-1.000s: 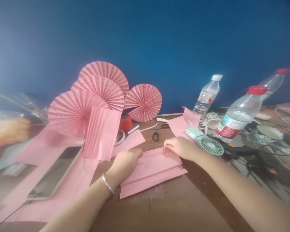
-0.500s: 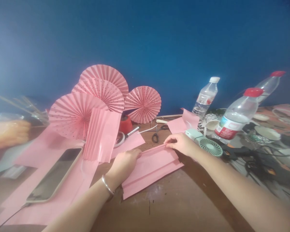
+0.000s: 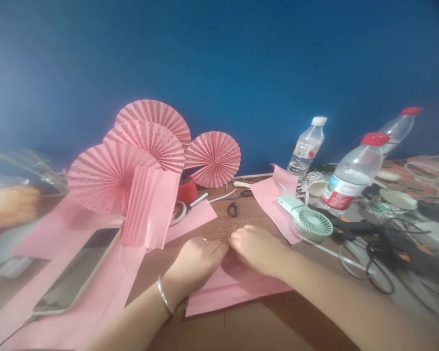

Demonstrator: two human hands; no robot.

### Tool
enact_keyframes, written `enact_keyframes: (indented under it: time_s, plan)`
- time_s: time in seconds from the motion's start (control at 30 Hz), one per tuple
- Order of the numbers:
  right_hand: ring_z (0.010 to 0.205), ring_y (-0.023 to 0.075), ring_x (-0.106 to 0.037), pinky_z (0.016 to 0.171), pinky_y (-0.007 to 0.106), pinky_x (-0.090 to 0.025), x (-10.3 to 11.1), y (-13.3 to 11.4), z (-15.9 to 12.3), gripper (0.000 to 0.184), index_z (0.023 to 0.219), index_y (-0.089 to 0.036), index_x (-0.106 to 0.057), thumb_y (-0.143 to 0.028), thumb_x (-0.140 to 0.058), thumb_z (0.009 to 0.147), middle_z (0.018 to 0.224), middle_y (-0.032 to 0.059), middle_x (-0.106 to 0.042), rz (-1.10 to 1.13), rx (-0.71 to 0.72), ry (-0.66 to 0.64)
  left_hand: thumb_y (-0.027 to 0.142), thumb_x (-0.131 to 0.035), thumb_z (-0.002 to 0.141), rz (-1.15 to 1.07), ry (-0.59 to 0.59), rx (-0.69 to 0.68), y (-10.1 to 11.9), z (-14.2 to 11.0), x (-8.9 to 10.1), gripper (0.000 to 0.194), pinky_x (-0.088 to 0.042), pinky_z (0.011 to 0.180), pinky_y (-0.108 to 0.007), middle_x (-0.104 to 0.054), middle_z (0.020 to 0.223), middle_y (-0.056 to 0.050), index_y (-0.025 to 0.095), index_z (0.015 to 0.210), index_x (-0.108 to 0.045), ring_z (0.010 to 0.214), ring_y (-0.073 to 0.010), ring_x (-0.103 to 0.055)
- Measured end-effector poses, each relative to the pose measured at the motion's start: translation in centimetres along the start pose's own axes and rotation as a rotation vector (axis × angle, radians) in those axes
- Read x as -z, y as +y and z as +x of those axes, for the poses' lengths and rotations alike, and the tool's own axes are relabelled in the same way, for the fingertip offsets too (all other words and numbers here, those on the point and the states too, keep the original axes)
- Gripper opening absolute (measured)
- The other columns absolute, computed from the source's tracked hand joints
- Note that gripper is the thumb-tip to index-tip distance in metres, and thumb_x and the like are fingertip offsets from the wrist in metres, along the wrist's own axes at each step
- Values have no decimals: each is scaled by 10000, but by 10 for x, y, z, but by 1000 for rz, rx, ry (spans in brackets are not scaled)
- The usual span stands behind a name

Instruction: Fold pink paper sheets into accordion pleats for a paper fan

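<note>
A pink paper sheet [image 3: 237, 287] with folds across it lies on the brown table in front of me. My left hand [image 3: 201, 258], a silver bangle at its wrist, has its fingers closed at the sheet's far edge. Close beside it, almost touching, my right hand [image 3: 258, 248] is closed on the same edge. Both hands cover the far part of the paper, so the fold under the fingers is hidden. Behind them lie small dark specks and a pair of scissors [image 3: 232, 209].
Round pleated paper fans [image 3: 113, 170] stand against the blue wall, a pleated pink strip [image 3: 149, 209] before them. A phone [image 3: 78, 273] rests on pink sheets at left. To the right are a mint handheld fan [image 3: 312, 222], plastic bottles [image 3: 351, 178], bowls and cables.
My hands have come together at the middle of the sheet's far edge, the right moving left and nearer to me. More of the pink sheet beneath the mint fan now shows.
</note>
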State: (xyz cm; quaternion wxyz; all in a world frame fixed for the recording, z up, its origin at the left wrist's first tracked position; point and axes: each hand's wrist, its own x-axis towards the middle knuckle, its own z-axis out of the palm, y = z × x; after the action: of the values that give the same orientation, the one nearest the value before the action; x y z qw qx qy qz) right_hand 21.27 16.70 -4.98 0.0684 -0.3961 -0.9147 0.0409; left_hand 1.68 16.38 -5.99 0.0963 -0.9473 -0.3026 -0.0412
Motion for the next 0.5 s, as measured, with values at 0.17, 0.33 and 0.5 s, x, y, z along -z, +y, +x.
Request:
enact_keyframes:
  time_s: [0.17,0.33,0.5]
  plan:
    - [603,176,-595,520,258,-282,-4,12,-3,202,690,-199,-606,-226,-456,822,661,34,-664,-53,-88,-85,123,-387,826,-14,-40,60,-6,0,4,156,-379,555,-277,-570,688,-17,179,782,-526,613,-174,-526]
    - [596,177,-591,497,246,-251,0,37,-6,233,693,-208,-619,-258,-438,831,670,32,-666,1,-104,-138,289,-407,858,-162,-141,219,-15,3,5,192,-387,608,-260,-613,728,-16,192,801,-564,677,-170,-568]
    - [587,161,-570,501,241,-256,2,39,-7,258,669,-201,-615,-257,-423,834,661,28,-656,66,-92,-146,239,-366,867,-373,-125,337,-18,2,1,219,-387,659,-235,-634,787,24,238,852,-585,730,-146,-576]
